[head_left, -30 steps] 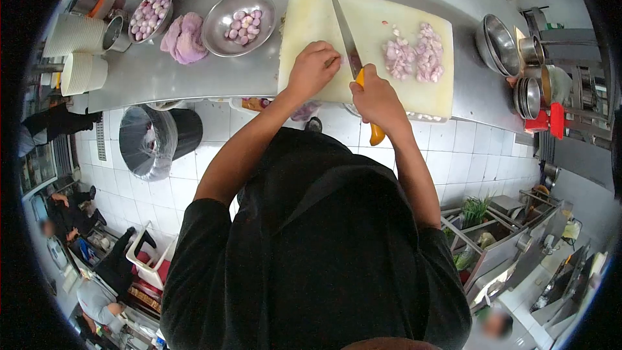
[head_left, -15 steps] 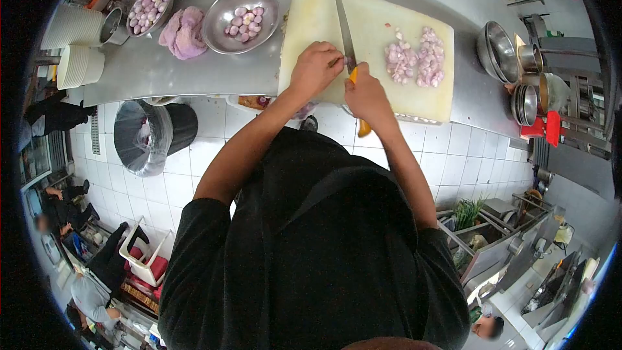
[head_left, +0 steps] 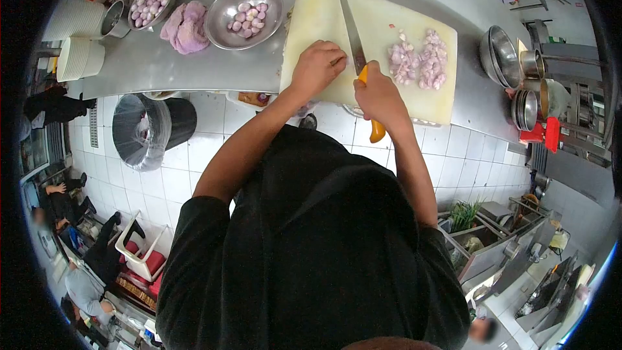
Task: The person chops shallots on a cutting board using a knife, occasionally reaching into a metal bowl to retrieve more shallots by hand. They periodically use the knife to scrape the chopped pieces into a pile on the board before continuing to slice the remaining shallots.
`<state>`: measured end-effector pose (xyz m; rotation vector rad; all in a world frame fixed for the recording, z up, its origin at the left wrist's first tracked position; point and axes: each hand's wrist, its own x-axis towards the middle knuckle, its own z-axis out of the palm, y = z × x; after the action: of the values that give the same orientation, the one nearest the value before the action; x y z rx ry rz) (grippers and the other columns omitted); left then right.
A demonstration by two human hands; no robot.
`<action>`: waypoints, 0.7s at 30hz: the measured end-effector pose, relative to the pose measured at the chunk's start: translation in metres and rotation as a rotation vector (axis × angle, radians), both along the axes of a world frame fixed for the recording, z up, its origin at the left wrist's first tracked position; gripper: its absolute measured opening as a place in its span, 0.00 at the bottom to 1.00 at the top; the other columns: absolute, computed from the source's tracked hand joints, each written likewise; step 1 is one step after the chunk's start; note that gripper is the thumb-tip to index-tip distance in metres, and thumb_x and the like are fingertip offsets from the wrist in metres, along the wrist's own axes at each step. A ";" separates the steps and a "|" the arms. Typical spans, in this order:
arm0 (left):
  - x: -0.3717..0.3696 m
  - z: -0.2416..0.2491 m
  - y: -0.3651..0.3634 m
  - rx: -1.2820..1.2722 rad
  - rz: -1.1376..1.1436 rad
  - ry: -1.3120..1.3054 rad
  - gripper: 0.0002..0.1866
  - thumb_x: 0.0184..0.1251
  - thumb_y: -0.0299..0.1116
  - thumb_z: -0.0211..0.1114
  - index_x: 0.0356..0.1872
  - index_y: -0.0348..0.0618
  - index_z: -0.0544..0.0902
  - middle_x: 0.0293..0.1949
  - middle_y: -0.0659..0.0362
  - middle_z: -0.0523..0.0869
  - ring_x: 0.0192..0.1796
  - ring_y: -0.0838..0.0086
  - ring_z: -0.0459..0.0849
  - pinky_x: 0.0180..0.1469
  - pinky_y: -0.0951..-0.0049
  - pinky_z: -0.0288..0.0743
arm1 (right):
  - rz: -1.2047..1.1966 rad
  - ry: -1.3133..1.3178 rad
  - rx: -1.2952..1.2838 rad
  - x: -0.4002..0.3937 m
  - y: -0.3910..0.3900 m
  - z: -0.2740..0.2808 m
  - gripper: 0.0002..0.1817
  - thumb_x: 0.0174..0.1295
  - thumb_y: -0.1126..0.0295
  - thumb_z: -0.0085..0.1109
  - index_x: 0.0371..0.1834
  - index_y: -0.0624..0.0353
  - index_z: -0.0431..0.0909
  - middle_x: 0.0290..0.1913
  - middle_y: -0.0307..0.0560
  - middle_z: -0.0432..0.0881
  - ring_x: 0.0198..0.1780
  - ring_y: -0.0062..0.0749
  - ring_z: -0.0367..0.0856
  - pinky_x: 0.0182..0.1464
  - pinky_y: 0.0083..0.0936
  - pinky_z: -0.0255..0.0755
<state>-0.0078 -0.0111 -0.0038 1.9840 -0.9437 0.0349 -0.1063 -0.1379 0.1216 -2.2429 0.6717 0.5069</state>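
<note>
My right hand (head_left: 381, 94) is closed around the yellow handle of a large knife (head_left: 350, 26), whose blade points away from me over the white cutting board (head_left: 317, 10). Left of the blade, my left hand (head_left: 319, 67) has its fingers bent together at the board; what they hold, if anything, is too small to tell. Two piles of chopped shallots, one (head_left: 403, 63) nearer the knife and another (head_left: 432, 59) beside it, lie on the board's right part. A steel bowl (head_left: 217, 16) with whole peeled shallots (head_left: 247, 21) stands left of the board.
A pinkish cloth (head_left: 185, 28) and a second bowl of shallots (head_left: 151, 3) are farther left. Steel bowls (head_left: 499, 58) stand at the right. A lined bin (head_left: 139, 133) is on the floor below the counter's edge. Other people are at the lower left.
My right hand and the knife have shifted slightly right, away from my left hand, and the gap between the blade and my left fingers is wider. My left hand has hardly moved.
</note>
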 end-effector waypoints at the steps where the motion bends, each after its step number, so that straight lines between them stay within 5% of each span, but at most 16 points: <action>1: -0.001 0.001 -0.001 0.000 0.000 0.011 0.07 0.62 0.31 0.70 0.38 0.41 0.89 0.41 0.55 0.89 0.46 0.57 0.85 0.52 0.61 0.80 | -0.059 0.008 0.075 0.000 0.005 0.004 0.16 0.68 0.68 0.53 0.50 0.68 0.63 0.33 0.76 0.83 0.41 0.71 0.85 0.48 0.59 0.77; 4: 0.001 -0.005 -0.002 -0.023 0.018 -0.018 0.07 0.62 0.32 0.70 0.38 0.41 0.89 0.41 0.55 0.90 0.46 0.57 0.86 0.51 0.61 0.80 | 0.134 -0.302 -0.342 -0.005 0.002 -0.082 0.15 0.68 0.70 0.52 0.50 0.68 0.64 0.30 0.70 0.83 0.30 0.61 0.87 0.39 0.51 0.81; 8: 0.001 0.003 0.000 0.024 -0.018 -0.022 0.07 0.61 0.31 0.70 0.38 0.41 0.89 0.41 0.55 0.90 0.45 0.57 0.86 0.51 0.61 0.80 | 0.004 -0.029 0.018 0.002 0.004 0.004 0.15 0.67 0.70 0.52 0.49 0.68 0.63 0.32 0.75 0.83 0.35 0.70 0.85 0.42 0.57 0.79; 12: 0.002 0.000 -0.003 -0.006 -0.004 0.007 0.07 0.61 0.31 0.70 0.38 0.42 0.89 0.41 0.56 0.90 0.45 0.57 0.86 0.50 0.61 0.80 | 0.100 -0.216 -0.255 0.003 0.011 -0.054 0.14 0.67 0.71 0.51 0.49 0.69 0.64 0.30 0.72 0.83 0.37 0.65 0.87 0.44 0.57 0.79; 17: 0.001 0.000 -0.001 0.014 -0.011 -0.017 0.07 0.61 0.31 0.70 0.37 0.42 0.89 0.40 0.57 0.90 0.44 0.57 0.86 0.50 0.61 0.80 | 0.008 -0.022 -0.012 0.003 0.003 -0.004 0.14 0.70 0.69 0.52 0.49 0.67 0.63 0.34 0.75 0.83 0.36 0.72 0.84 0.42 0.57 0.78; 21: 0.001 -0.003 -0.004 -0.027 0.002 -0.029 0.06 0.61 0.31 0.69 0.37 0.42 0.88 0.38 0.56 0.89 0.43 0.56 0.85 0.49 0.60 0.80 | 0.113 -0.228 -0.281 0.002 0.008 -0.065 0.14 0.68 0.70 0.52 0.48 0.68 0.64 0.31 0.73 0.83 0.37 0.66 0.87 0.44 0.56 0.80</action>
<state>-0.0068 -0.0147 -0.0073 1.9648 -0.9548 0.0776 -0.1039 -0.1302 0.0570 -2.5646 0.5252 0.2135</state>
